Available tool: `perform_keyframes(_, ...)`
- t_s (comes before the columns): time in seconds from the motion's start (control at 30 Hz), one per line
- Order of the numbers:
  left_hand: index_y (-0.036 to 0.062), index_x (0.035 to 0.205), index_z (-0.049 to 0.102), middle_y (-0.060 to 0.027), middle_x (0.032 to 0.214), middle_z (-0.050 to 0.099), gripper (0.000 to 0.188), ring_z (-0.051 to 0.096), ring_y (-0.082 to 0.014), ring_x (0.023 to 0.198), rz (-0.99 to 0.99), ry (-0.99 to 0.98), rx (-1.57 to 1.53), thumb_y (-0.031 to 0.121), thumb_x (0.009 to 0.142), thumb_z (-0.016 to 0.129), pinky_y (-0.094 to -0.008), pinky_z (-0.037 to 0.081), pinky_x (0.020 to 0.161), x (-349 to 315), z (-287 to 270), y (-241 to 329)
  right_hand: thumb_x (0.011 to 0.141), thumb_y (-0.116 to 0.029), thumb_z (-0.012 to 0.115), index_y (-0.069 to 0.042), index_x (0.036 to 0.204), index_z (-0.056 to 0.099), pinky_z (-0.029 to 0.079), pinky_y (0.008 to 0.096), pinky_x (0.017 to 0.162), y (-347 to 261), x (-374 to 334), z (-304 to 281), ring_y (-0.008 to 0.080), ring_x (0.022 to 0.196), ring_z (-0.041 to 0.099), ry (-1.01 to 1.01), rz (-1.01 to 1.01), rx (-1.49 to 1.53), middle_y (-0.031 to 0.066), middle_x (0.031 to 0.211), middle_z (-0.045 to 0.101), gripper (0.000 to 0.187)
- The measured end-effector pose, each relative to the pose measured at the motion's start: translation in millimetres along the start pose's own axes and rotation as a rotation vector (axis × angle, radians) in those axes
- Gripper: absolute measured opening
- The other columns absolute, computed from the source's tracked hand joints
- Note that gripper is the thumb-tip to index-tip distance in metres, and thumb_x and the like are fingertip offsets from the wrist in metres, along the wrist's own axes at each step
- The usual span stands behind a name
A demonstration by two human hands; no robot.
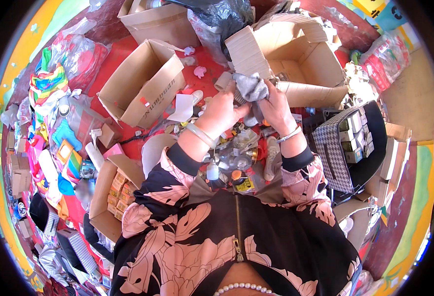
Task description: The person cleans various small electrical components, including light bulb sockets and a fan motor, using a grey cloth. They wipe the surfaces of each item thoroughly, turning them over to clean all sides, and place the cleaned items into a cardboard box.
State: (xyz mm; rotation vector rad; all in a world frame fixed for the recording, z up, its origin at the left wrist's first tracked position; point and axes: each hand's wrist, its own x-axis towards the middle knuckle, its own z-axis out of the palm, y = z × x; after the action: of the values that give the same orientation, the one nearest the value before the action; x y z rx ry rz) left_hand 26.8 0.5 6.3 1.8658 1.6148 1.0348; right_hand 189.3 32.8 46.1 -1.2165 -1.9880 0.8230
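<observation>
- With left hand (220, 112) and right hand (278, 109) both closed, pinching a bunched grey knitted-looking cloth (252, 88) between them.
- Between one and two o'clock, past the right hand, a large open brown cardboard box (288, 44); could snag the cloth on its near flap (313, 94) through a careless sideways move.
- Could also drop the cloth through a slackened pinch; placed at two o'clock from the left hand, ten from the right, touching both.
- Toward six o'clock, a dark orange-lidded jar (242, 183); toward seven, a small clear plastic bottle (212, 171).
</observation>
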Motion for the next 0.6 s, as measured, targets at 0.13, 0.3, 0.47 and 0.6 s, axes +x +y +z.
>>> perform_keyframes(0.13, -0.0014, 0.127, 0.037, -0.0237, 0.095, 0.059, 0.071, 0.061, -0.0370, 0.084, 0.057, 0.117, 0.199, 0.025, 0.071, 0.071, -0.0405, 0.050, 0.072, -1, -1, 10, 0.078, 0.002, 0.052, -0.001, 0.114, 0.055, 0.048, 0.0299, 0.078, 22, 2, 3, 0.0192, 0.089, 0.063, -0.008, 0.133, 0.279, 0.0124, 0.094, 0.065, 0.036)
perform_keyframes(0.3, -0.0009, 0.127, 0.038, -0.0111, 0.100, 0.057, 0.064, 0.059, -0.0212, 0.086, -0.004, 0.139, -0.560, 0.032, 0.080, 0.067, -0.0324, 0.049, 0.074, 6, -13, 7, 0.083, 0.004, 0.054, -0.004, 0.109, 0.059, 0.046, 0.0253, 0.084, 43, 5, -1, 0.0110, 0.092, 0.059, 0.030, 0.146, 1.118, 0.0027, 0.101, 0.063, 0.028)
perform_keyframes(0.47, 0.0039, 0.128, 0.038, -0.0076, 0.112, 0.051, 0.060, 0.049, -0.0166, 0.106, -0.198, -0.109, -1.139, 0.014, 0.078, 0.069, -0.0295, 0.040, 0.091, 12, -33, 21, 0.081, 0.001, 0.060, -0.006, 0.108, 0.059, 0.046, 0.0259, 0.084, 46, 4, 5, 0.0122, 0.091, 0.058, -0.002, 0.238, 1.367, 0.0012, 0.099, 0.062, 0.027)
perform_keyframes(0.6, 0.0049, 0.126, 0.038, -0.0072, 0.113, 0.051, 0.065, 0.050, -0.0175, 0.106, -0.137, -0.052, -1.098, 0.007, 0.072, 0.074, -0.0308, 0.042, 0.091, 12, -25, 18, 0.082, -0.005, 0.063, -0.006, 0.109, 0.059, 0.044, 0.0282, 0.088, 45, -1, 6, 0.0126, 0.096, 0.057, -0.150, 0.219, 1.338, 0.0006, 0.103, 0.061, 0.027)
